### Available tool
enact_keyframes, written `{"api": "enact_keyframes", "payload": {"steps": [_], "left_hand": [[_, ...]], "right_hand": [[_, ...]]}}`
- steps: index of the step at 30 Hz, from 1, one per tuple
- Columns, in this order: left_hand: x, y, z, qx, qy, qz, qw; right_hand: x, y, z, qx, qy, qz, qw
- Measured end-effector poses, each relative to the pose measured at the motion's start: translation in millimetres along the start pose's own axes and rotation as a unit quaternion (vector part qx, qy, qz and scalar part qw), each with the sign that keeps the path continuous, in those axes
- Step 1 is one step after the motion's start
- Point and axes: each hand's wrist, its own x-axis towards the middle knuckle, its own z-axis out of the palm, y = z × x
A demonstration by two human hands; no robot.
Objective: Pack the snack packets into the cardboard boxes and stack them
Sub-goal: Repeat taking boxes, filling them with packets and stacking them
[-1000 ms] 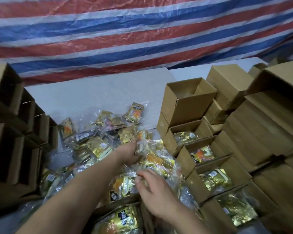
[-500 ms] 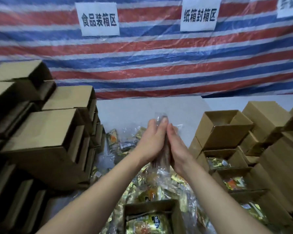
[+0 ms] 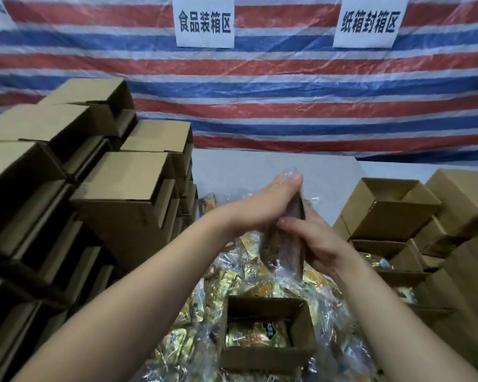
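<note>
- The left hand [image 3: 262, 205] and right hand [image 3: 319, 244] are pressing a stack of snack packets [image 3: 283, 244] between them, raised above the loose packet pile [image 3: 240, 266] on the table [image 3: 260, 169].
- The left hand's fingers are lying nearly straight along the stack's far side; the right hand's fingers are curling round its near lower edge.
- The stack is standing on edge, its long axis running up and away, slightly tilted.
- The open box [image 3: 268, 334], already holding a gold packet [image 3: 255, 333], is lying directly below and nearer the body, so I judge the coming move to be a lowering toward the person.
- Both hands are about equally near it.
- Closed boxes are standing stacked at left [image 3: 122, 194]; open boxes [image 3: 384, 208] are waiting at right.
</note>
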Motion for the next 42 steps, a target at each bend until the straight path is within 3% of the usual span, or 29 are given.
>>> {"api": "enact_keyframes", "payload": {"steps": [2,6,8,11,20,23,26,30,36,40,42], "left_hand": [[-7.9,-4.4,-5.0,-0.009,-0.017,0.008,1.0],[-38.4,-71.8,-18.4,0.0,0.061,-0.046,0.997],[-57.6,-127.5,-10.7,0.035,0.057,-0.108,0.992],[-83.3,-199.2,16.3,0.1,-0.009,-0.179,0.979],[-98.2,-225.3,36.2,0.04,0.017,-0.205,0.978],[-96.9,-231.1,39.8,-0.003,0.04,-0.196,0.98],[-95.6,-232.8,45.5,-0.018,0.061,-0.194,0.979],[-98.3,-236.8,47.8,-0.015,0.069,-0.191,0.979],[-100.5,-237.0,45.8,-0.034,0.065,-0.204,0.976],[-100.3,-235.6,46.2,-0.018,0.059,-0.199,0.978],[-100.0,-235.0,47.1,-0.01,0.061,-0.198,0.978]], "right_hand": [[-7.5,4.4,-1.2,-0.035,0.027,-0.01,0.999],[-27.5,10.1,-17.3,-0.214,0.026,-0.005,0.976],[-34.9,15.0,-23.5,-0.346,-0.026,0.028,0.938],[-37.2,30.1,-18.6,-0.462,-0.144,0.092,0.87],[-15.9,98.7,-2.6,-0.574,-0.328,0.199,0.723],[-10.6,127.7,6.3,-0.593,-0.335,0.249,0.688],[-11.5,162.3,15.7,-0.625,-0.349,0.225,0.661],[-15.4,192.9,18.1,-0.621,-0.342,0.232,0.666],[-21.8,168.8,-0.8,-0.538,-0.299,0.265,0.742],[-27.7,143.9,-12.3,-0.513,-0.227,0.237,0.793],[-30.2,142.9,-5.2,-0.489,-0.211,0.261,0.805]]}}
